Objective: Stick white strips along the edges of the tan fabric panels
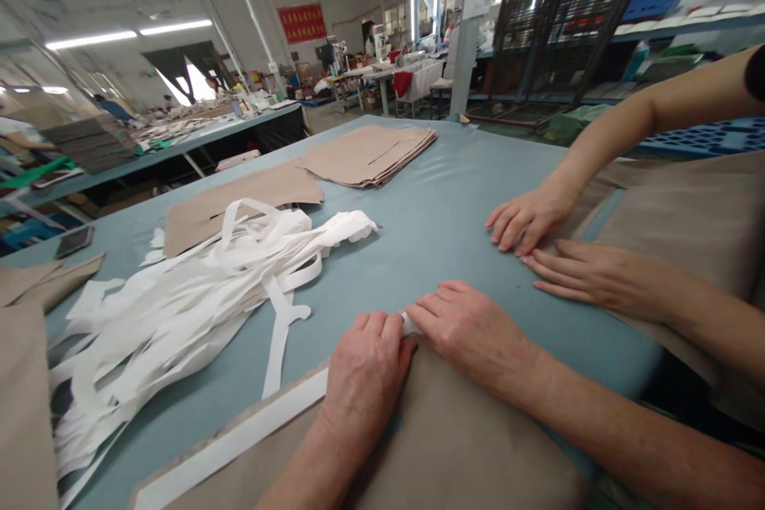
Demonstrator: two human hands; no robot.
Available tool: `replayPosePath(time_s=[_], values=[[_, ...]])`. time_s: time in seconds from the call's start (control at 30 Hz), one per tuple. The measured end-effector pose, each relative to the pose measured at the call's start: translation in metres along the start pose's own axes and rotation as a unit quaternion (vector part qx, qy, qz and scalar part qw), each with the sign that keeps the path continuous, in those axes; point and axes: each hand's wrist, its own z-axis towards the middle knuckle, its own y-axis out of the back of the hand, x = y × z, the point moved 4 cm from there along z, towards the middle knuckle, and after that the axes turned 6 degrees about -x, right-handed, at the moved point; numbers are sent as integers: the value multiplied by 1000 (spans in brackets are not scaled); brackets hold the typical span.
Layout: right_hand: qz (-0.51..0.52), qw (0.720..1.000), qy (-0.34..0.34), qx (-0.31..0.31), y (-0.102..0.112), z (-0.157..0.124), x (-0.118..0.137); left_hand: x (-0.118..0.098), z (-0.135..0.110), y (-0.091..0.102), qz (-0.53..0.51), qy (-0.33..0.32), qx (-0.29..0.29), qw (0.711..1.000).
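My left hand [366,370] and my right hand [472,331] rest side by side on the top edge of a brown paper sheet [454,446] at the near side of the table. Between their curled fingertips they pinch the end of a white strip [239,434] that runs along the sheet's edge toward the lower left. Both hands are closed on that strip end. The fingertips themselves are partly hidden.
A heap of loose white strips [179,303] lies to the left on the blue-grey table [442,207]. Stacks of brown sheets [370,153] sit farther back. Another person's two hands [526,219] [589,271] press flat on brown paper at the right. A phone [75,241] lies far left.
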Motion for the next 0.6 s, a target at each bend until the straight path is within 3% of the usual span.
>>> replayPosePath(time_s=[0.17, 0.37, 0.6], values=[[13, 999, -53, 1, 2, -3, -9, 2, 2, 0, 13, 6, -3, 1000], [66, 985, -146, -64, 14, -22, -24, 2, 2, -5, 55, -15, 5, 998], [45, 997, -54, -28, 18, -33, -15, 3, 1, -1, 31, 17, 54, 998]])
